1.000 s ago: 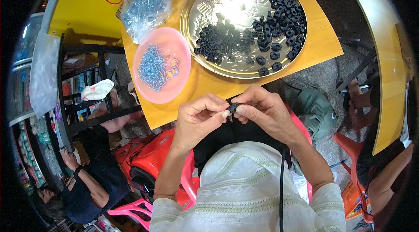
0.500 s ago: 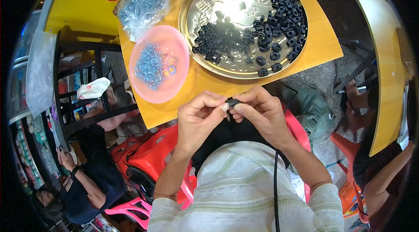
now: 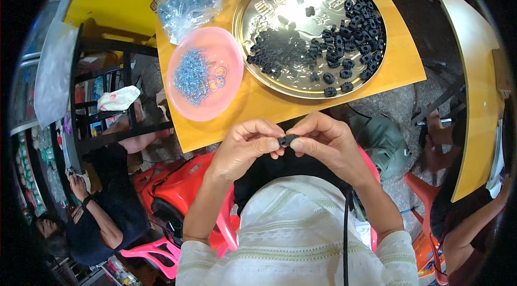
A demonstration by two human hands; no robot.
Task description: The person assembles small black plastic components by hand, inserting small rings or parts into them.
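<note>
Between the fingertips of both hands, over my lap just below the table edge, is a small black ribbed plastic part (image 3: 287, 139). My left hand (image 3: 249, 146) pinches its left end with thumb and fingers. My right hand (image 3: 326, 143) pinches the right end. Beyond the hands, a round shiny metal tray (image 3: 285, 9) holds a heap of small black pieces (image 3: 277, 52) on the left and chunkier rounded black parts (image 3: 363, 33) on the right. Left of it stands a pink oval bowl (image 3: 215, 106) with fine bluish-silver pieces, perhaps springs (image 3: 192, 79), and several small rings (image 3: 218, 79).
A clear plastic bag (image 3: 191, 6) of bluish pieces lies behind the bowl on the wooden table (image 3: 199, 132). Red chairs (image 3: 188, 178) stand close by. One person sits at the left (image 3: 107, 216), another at the right edge beside a second table (image 3: 474, 97).
Both hands have come slightly nearer my body, and the black part is turned a little between the fingers. The table and its contents sit slightly further right and higher in view.
</note>
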